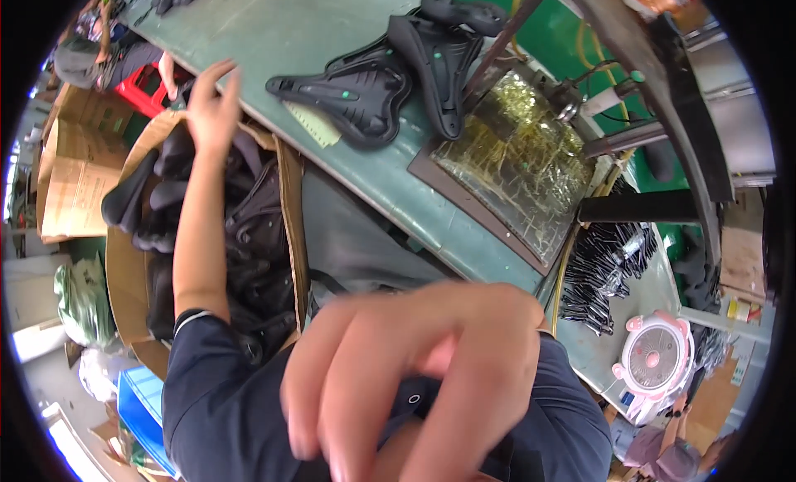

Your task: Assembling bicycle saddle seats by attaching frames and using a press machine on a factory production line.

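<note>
**Left hand raised over a box of saddles, right hand close to the camera**

The left hand (211, 109) is stretched out with fingers spread and grasping nothing, held above the far rim of a cardboard box (292, 200) that stands beside the worktop (282, 26). The box is filled with black bicycle saddles (249, 233), piled loosely; the forearm crosses over them, its dark sleeve ending just above the wrist.

The right hand (406, 374) sits very near the lens (blurred, so fine detail is lost). Its fingers curl inward and downward, and whether they grip anything cannot be told.

Further out, on the green worktop, two more black saddles lie undersides up: one (348, 96) near the box, the other (439, 59) just beside it and overlapping its edge. To their right is a flat plate (518, 163) with a glittering yellowish surface. Beyond the worktop's right end stands a small pink and white fan (655, 362), with a heap of black parts (601, 271) near it.
</note>
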Tool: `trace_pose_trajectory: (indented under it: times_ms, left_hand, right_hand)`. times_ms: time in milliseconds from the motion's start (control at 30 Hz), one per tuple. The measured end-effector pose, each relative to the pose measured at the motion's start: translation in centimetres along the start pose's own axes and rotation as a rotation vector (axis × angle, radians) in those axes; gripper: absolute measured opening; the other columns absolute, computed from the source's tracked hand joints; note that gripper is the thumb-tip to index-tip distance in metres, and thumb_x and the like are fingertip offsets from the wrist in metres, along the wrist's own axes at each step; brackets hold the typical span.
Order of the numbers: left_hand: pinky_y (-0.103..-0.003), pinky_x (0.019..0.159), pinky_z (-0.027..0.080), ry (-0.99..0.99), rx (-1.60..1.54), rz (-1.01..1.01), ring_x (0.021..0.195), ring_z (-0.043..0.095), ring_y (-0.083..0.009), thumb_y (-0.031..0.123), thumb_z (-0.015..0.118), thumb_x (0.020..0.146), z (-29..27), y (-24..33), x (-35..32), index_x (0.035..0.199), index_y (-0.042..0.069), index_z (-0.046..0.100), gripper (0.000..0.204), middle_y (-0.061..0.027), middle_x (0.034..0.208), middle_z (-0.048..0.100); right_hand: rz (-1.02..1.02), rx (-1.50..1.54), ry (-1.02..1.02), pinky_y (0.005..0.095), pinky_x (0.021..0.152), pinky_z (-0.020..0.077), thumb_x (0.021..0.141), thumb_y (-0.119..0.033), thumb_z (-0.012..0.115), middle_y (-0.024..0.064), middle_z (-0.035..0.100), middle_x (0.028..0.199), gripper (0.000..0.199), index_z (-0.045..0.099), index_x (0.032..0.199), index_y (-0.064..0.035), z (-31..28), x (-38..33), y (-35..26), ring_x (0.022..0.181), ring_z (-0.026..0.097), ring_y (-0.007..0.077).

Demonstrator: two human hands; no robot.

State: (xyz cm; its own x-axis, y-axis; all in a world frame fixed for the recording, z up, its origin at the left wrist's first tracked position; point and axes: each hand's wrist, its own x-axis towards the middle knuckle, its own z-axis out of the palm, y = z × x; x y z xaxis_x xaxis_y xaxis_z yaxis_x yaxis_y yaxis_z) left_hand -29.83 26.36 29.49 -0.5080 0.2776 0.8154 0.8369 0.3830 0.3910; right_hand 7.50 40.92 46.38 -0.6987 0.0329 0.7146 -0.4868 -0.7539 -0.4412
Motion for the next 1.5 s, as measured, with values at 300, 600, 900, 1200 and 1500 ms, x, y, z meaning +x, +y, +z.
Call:
trace_pose_trajectory:
  times_ms: [300,600,900,1200,1500]
  left_hand:
    - [-0.035,0.098,0.057,0.188,0.618,-1.073,0.107,0.076,-0.0229,0.028,0.074,0.099,-35.2,-15.3,-31.5,0.120,0.000,0.079,0.035,-0.0134,0.113,0.081]
    - [-0.030,0.078,0.053,0.515,0.167,-1.405,0.085,0.068,-0.0165,0.054,0.073,0.101,-37.4,-18.0,-38.5,0.125,-0.007,0.075,0.065,-0.0103,0.096,0.076]
    - [-0.046,0.107,0.055,0.136,0.673,-1.523,0.125,0.070,-0.0382,0.076,0.056,0.097,-36.3,-25.4,-27.6,0.142,-0.004,0.067,0.092,-0.0249,0.135,0.071]
    - [-0.078,0.111,0.039,0.619,-0.793,-1.764,0.135,0.062,-0.0418,0.081,0.046,0.101,-36.4,-29.9,-22.7,0.165,0.008,0.036,0.097,-0.0206,0.158,0.054]
    - [-0.061,0.087,0.062,0.878,-0.729,-1.783,0.100,0.075,-0.0357,0.032,0.067,0.101,-35.4,-38.8,-28.7,0.125,0.001,0.066,0.039,-0.0191,0.114,0.074]
  right_hand:
    - [0.368,0.855,-0.215,0.0315,0.078,0.0519,0.106,-0.010,0.070,0.0171,0.062,0.106,0.020,0.081,0.106,0.0070,1.4,4.5,7.9,0.087,0.063,0.0237]
    - [0.541,0.743,-0.409,0.0479,0.087,0.0571,0.106,-0.014,0.070,0.0199,0.066,0.110,0.017,0.079,0.106,0.0006,1.1,5.3,18.7,0.095,0.067,0.0361]
    - [0.961,-0.775,0.123,0.0318,0.099,0.0563,0.096,-0.023,0.083,0.0105,0.074,0.125,0.045,0.069,0.133,0.0009,-16.9,6.1,39.2,0.112,0.070,0.0159]
    - [0.757,-1.322,-0.063,0.0480,0.116,0.0470,0.082,-0.045,0.091,0.0271,0.057,0.151,0.092,0.053,0.149,0.0053,-24.7,10.7,55.8,0.140,0.057,0.0405]
    - [0.559,-1.867,-0.487,0.0488,0.120,0.0433,0.085,-0.065,0.080,0.0249,0.060,0.147,0.087,0.063,0.147,-0.0061,-25.7,13.3,62.0,0.139,0.054,0.0453]
